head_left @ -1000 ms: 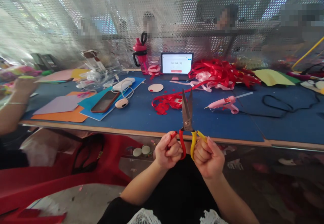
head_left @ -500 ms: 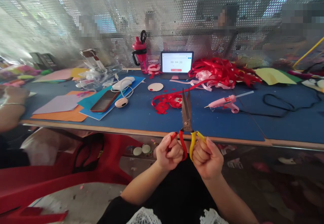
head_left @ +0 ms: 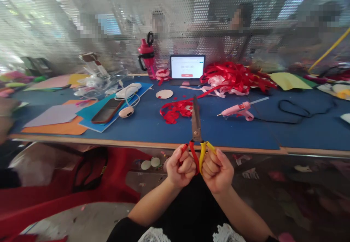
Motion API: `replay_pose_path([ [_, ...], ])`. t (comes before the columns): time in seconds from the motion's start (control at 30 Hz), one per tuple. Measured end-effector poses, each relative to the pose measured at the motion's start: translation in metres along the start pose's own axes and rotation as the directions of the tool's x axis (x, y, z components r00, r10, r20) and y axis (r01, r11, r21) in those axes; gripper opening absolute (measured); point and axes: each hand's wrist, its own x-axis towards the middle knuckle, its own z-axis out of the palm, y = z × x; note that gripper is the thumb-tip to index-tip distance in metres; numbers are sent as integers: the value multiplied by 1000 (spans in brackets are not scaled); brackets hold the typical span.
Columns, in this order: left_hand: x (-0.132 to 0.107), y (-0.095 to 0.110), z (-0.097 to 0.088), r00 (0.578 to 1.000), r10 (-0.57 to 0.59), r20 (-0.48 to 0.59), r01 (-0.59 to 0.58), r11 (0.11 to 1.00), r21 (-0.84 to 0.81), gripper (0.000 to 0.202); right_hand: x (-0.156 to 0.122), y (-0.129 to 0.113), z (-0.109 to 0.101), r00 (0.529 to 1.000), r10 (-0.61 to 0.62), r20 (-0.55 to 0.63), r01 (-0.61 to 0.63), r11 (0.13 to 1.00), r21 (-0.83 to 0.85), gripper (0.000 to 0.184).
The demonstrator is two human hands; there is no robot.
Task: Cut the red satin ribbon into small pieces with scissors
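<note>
Both hands grip one pair of scissors [head_left: 196,123], held upright just in front of the table edge with the tips pointing away from me. My left hand [head_left: 182,167] is wrapped round the red handle. Around the yellow handle my right hand [head_left: 218,169] is closed. The dark blades lie together, or nearly so. Behind the blades, red ribbon pieces [head_left: 171,115] are heaped on the blue table [head_left: 139,127], joined by a strip to a larger pile of red ribbon [head_left: 235,77]. A white round disc [head_left: 164,94] lies just beyond the small heap.
A pink glue gun [head_left: 236,110] with a black cord lies to the right. At left are a phone [head_left: 107,111], a white corded device [head_left: 126,111] and coloured paper sheets [head_left: 56,116]. A tablet [head_left: 187,66] and a pink bottle [head_left: 148,57] stand behind. A red chair [head_left: 117,174] is below left.
The scissor blades have come together from slightly apart, and the handles have drawn a little closer. My view has shifted slightly to the right, moving the table things leftward.
</note>
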Motion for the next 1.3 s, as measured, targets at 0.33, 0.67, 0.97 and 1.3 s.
replay_pose_path([
  [0.33, 19, 26, -6, 997, -52, -55, 55, 997, 62, 42, 36, -19, -16, 975, 222, -15, -220, 955, -201, 54],
  [0.67, 17, 61, -7, 987, -135, -84, 151, 963, 225, 31, 41, -43, -7, 948, 317, 29, -296, 911, -286, 51],
  [0.97, 28, 28, -27, 985, -52, -167, 62, 997, 55, 37, 50, -7, -24, 984, 114, -140, -171, 837, -520, 49],
  [1.3, 38, 51, -4, 943, 298, -148, -152, 780, 607, 28, 59, -38, -14, 952, -157, 263, 267, 2, -964, 36],
])
